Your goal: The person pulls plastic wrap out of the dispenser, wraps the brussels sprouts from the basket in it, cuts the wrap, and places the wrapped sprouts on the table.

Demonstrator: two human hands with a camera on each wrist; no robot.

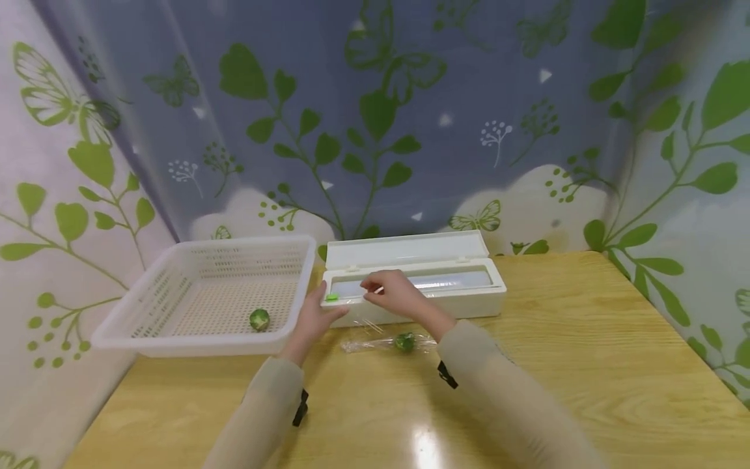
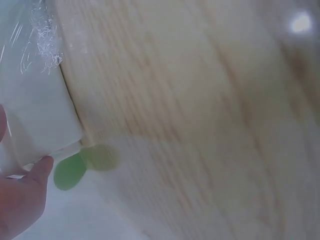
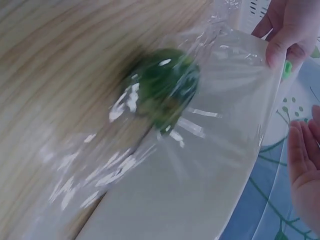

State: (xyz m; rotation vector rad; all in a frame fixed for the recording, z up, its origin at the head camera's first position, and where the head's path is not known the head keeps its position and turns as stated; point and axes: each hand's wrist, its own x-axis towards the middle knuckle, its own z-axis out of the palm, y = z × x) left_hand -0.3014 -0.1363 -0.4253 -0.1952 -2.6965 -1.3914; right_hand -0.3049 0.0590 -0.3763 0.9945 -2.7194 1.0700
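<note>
A long white cling film dispenser box stands on the table, its lid raised at the back. My left hand grips the box's left end, thumb along the front. Close by on the box edge is a green slider. Over the box's opening, my right hand has its fingers loosely bent, holding nothing visible; in the right wrist view this hand appears beyond the box edge. Clear film hangs down the box front onto the table, covering a small green Brussels sprout.
At the left stands a white perforated plastic basket with another green Brussels sprout in it. The wooden table runs back to a curtain printed with leaves and butterflies.
</note>
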